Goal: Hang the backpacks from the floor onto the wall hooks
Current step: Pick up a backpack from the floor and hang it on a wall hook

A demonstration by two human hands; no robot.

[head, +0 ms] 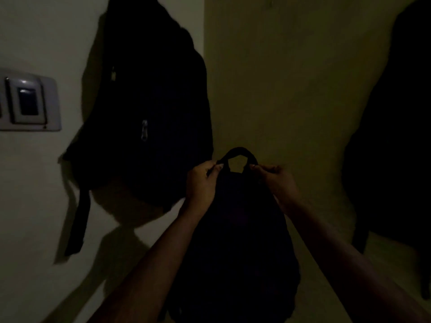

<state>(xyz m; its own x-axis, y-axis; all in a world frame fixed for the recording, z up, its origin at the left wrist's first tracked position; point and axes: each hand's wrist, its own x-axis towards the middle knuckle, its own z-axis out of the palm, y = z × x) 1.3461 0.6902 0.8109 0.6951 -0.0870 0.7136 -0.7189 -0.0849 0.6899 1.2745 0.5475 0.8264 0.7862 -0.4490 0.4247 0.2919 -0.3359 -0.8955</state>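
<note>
The scene is very dim. I hold a dark backpack [238,241] up in front of the wall by its top handle loop [238,152]. My left hand [203,183] pinches the left end of the loop and my right hand [277,180] pinches the right end, spreading it. A second dark backpack [149,101] hangs on the wall at upper left, its hook hidden above the frame. A third dark backpack [396,136] hangs at the right edge. No hook is visible.
A light switch plate [30,101] is mounted on the wall at the left. A loose strap [79,224] dangles from the left hanging backpack. A wall corner [204,31] runs vertically just behind that bag.
</note>
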